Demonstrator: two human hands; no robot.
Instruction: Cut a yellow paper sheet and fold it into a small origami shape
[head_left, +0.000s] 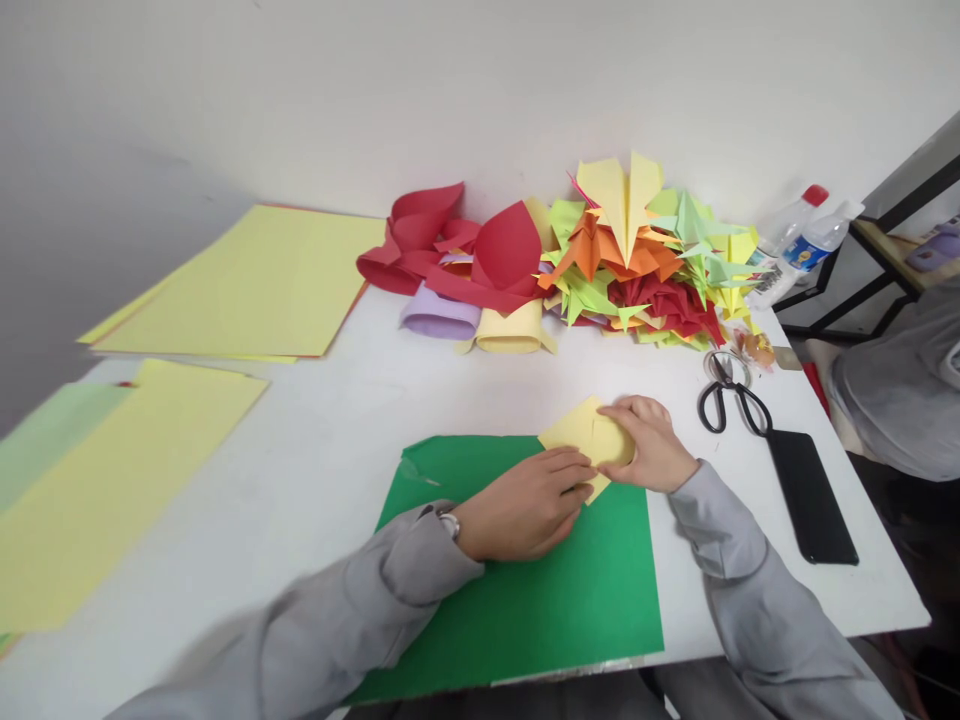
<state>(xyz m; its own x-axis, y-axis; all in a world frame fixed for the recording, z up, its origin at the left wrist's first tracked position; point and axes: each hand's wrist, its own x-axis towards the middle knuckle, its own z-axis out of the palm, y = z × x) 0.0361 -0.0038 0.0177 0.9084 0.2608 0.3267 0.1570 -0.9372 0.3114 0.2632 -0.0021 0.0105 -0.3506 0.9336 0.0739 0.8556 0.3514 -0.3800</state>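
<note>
A small piece of folded yellow paper [574,428] lies over the top right part of a green sheet [525,620]. Its right flap curves up and is not pressed flat. My right hand [651,445] pinches that flap between thumb and fingers. My left hand [525,502], with a watch at the wrist, has its fingertips closed on the paper's lower edge, and they cover part of it.
Large yellow sheets [247,285] and a yellow strip [112,500] lie at left. Rolled red paper shapes [510,250] and a pile of folded paper pieces [630,260] stand by the wall. Scissors [724,385], a black phone [814,495] and bottles [806,250] are at right.
</note>
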